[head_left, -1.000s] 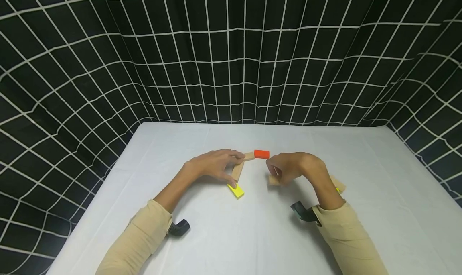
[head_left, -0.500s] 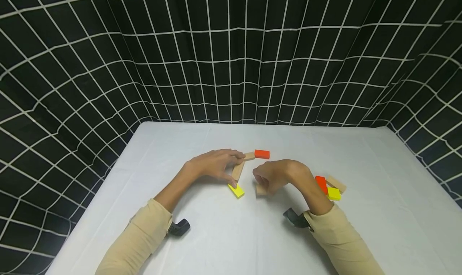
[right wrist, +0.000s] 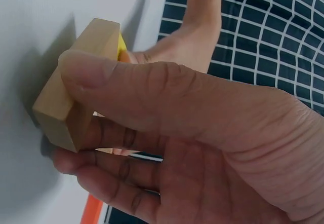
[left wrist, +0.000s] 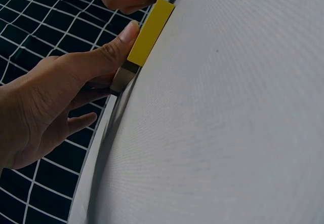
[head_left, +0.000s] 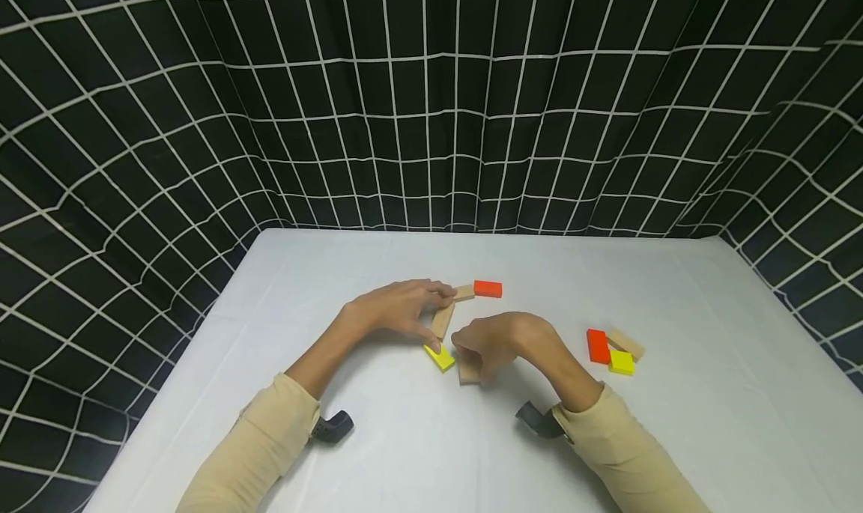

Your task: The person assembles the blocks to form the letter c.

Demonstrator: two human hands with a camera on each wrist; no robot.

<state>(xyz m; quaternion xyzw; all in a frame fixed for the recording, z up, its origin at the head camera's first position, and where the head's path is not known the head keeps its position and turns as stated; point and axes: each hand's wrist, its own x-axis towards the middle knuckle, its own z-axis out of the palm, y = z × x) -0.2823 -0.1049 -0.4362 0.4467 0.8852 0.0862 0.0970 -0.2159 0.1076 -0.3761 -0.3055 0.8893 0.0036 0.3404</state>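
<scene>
My right hand [head_left: 495, 341] pinches a plain wooden block [right wrist: 88, 67] between thumb and fingers, close over the table beside the yellow block [head_left: 440, 359]. My left hand [head_left: 404, 307] rests with thumb and fingers spread along a curved row of blocks. Its thumb touches the yellow block, also in the left wrist view [left wrist: 151, 34]. Its fingertips reach the far end of one wooden block [head_left: 442, 321] and the start of another wooden block [head_left: 464, 293]. A red block [head_left: 488, 289] ends the row at the back. The left hand partly covers the row.
On the right of the white table [head_left: 681, 423] lie a loose red block [head_left: 597, 346], a yellow block [head_left: 621, 362] and a wooden block [head_left: 626, 344]. A black curtain with white grid lines [head_left: 445, 123] surrounds the table's back and sides.
My right hand has moved left and nearer to me with the wooden block, toward the yellow one. The loose blocks on the right have come into full view. My left hand stays put.
</scene>
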